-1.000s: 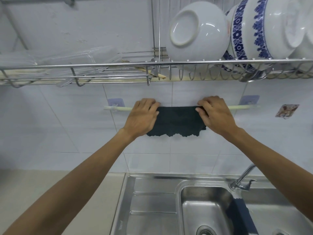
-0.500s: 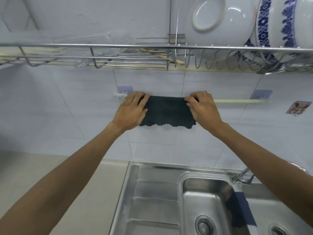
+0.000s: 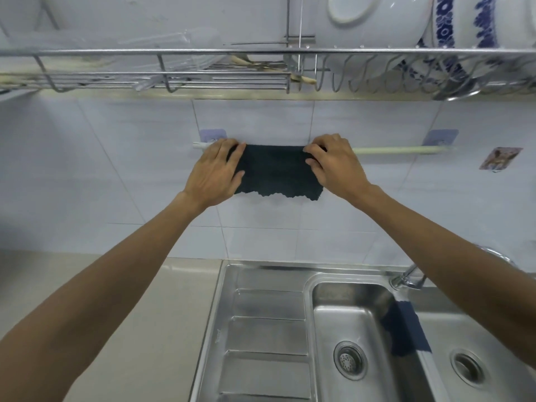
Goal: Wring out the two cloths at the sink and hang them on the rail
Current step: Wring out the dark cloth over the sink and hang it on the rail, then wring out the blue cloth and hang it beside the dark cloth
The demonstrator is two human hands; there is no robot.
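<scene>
A: Item 1, dark cloth [image 3: 277,172]. Loc?
B: Draped over pale rail [image 3: 391,150] on tiled wall, approx. left half of rail. Ragged lower edge hung free below.
A: Hands?
B: Left hand [image 3: 216,172] lay at cloth's left edge, fingers [image 3: 233,149] long and close together, flat on fabric at rail; no pinch seen. Right hand [image 3: 338,166] was at cloth's right edge, fingertips [image 3: 311,154] curled onto top corner; pinch vs. press, couldn't tell.
A: Item 2?
B: Second dark cloth [image 3: 406,329], hung over divider betw. the two basins of steel sink [image 3: 261,329], below right forearm. Nobody touched it.
A: Other fixtures?
B: Faucet [image 3: 406,278] at back of sink, partly hidden by right arm. Wire dish rack [image 3: 174,68] above rail, w/ white bowl [image 3: 377,21] and blue-patterned dish [image 3: 464,21] at right. Two adhesive hooks [image 3: 213,134] carried the rail. Beige counter [image 3: 139,314] left of sink.
</scene>
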